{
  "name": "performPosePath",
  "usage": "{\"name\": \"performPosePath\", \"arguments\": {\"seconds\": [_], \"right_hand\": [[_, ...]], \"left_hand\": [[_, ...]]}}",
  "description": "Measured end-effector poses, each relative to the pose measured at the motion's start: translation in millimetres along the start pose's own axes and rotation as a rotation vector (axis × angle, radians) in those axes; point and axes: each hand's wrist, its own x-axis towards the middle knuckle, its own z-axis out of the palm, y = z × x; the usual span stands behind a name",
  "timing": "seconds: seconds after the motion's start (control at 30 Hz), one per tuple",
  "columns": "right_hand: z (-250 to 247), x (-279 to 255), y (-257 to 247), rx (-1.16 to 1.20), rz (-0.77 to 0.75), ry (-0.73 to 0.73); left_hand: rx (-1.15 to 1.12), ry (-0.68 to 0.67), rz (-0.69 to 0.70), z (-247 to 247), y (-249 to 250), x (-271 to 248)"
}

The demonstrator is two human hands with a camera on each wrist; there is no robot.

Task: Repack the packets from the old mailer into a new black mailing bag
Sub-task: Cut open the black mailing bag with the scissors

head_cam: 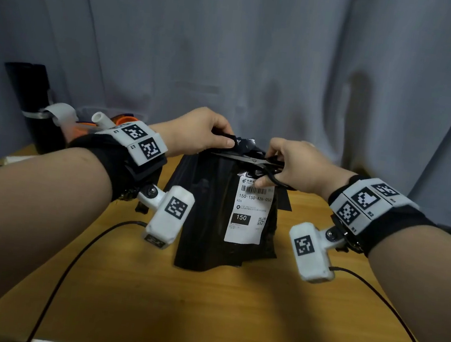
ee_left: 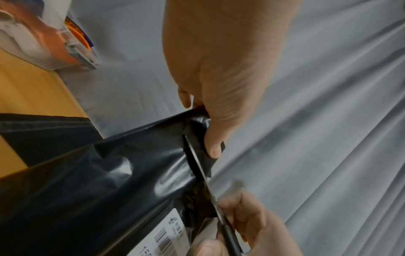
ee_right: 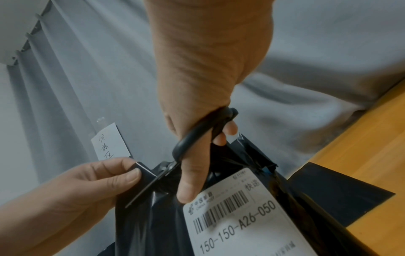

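shipping label [head_cam: 249, 213] "150-150-A26-050", "A26", "150"

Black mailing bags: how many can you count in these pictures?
2. One labelled bag stands upright, held and being cut; one lies flat on the table behind it. Others may be hidden.

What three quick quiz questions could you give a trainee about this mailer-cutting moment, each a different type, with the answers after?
1. True or false: the right hand works the scissors while the left hand pinches the top strip of the old mailer.
2. Multiple choice: where is the white shipping label? A) on the front of the old mailer B) lying flat on the wooden table C) stuck to the grey curtain
3. Fill in: the big number in the label's black box is ___.

Key: 1 true; 2 A; 3 150
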Motion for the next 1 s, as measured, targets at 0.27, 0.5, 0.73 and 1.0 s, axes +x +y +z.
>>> {"name": "performPosePath", "arguments": {"seconds": [0.27, 0.5, 0.73, 1.0], "right_hand": [[9, 7, -1, -0.103, -0.016, -0.007], [29, 21, 5, -0.124, -0.014, -0.083], [47, 27, 19, -0.003, 0.100, -0.156], [42, 34, 14, 0.292, 0.092, -0.371]], "left_hand": [[0.050, -0.001, -0.013, 1, -12, 3], [0.095, -0.062, -0.037, 10, -34, 9], [0.062, -0.003, -0.114, 11, -61, 5], [-0.089, -0.008, -0.081, -1, -59, -9]]}}
